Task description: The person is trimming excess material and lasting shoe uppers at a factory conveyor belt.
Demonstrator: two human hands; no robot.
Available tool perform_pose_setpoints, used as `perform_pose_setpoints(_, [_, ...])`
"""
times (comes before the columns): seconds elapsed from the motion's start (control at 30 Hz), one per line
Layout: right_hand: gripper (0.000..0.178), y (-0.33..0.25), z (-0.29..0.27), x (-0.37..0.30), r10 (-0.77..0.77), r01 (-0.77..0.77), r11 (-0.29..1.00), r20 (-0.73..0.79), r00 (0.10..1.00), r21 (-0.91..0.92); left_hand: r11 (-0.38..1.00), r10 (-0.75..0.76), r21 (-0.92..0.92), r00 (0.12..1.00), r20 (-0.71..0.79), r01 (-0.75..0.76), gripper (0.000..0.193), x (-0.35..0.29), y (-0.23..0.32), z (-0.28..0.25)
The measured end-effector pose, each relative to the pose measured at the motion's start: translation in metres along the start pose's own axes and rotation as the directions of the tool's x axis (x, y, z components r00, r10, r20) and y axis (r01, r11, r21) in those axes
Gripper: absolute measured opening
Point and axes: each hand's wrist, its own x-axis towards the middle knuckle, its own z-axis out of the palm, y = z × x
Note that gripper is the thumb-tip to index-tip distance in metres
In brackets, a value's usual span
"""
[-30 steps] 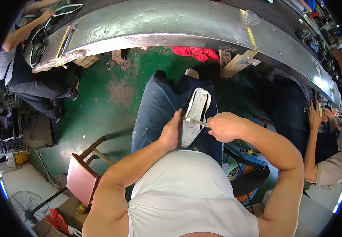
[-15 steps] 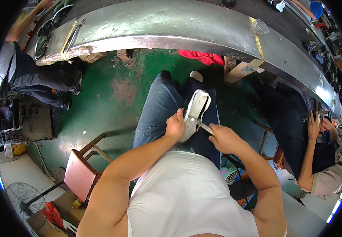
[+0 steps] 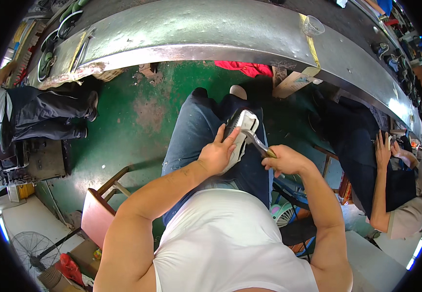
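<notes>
A partly built shoe (image 3: 238,150), with a white underside and a dark upper, rests tilted over my thighs, its toe end pointing away from me. My left hand (image 3: 218,154) is wrapped round the shoe's left side, fingers spread along it. My right hand (image 3: 286,160) grips the handle of metal lasting pincers (image 3: 256,140), silver with a brassy handle end. The pincers' curved head meets the shoe's edge near its far half. Exactly what their jaws touch is too small to make out.
A long metal-topped bench (image 3: 196,24) crosses ahead, bearing a clear plastic cup (image 3: 313,26) and shoes at both ends. A pink-seated chair (image 3: 96,216) and a fan (image 3: 31,250) stand at left. One co-worker (image 3: 391,194) sits at right; another (image 3: 50,112) is at far left.
The shoe has rolled, so more of its dark side shows. My left hand has shifted up along it. The pincers have swung toward the far end, and my right hand has moved slightly right.
</notes>
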Motion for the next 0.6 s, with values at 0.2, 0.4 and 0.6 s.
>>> perform_pose_setpoints(0.2, [0.04,0.002,0.031,0.04,-0.412,0.22,0.877,-0.433,0.802,-0.428,0.982,-0.01,0.185,0.982,0.19,-0.026,0.065,0.009,0.023,-0.025])
perform_pose_setpoints(0.4, [0.038,-0.018,0.021,0.027,-0.334,0.18,0.886,-0.319,0.887,-0.426,0.819,-0.361,-0.464,0.932,0.039,0.337,0.064,-0.037,-0.017,0.025])
perform_pose_setpoints(0.6, [0.037,0.014,0.066,0.025,-0.401,0.259,0.849,-0.244,0.883,-0.46,0.795,-0.275,-0.554,0.961,0.034,0.247,0.062,-0.037,-0.004,0.008])
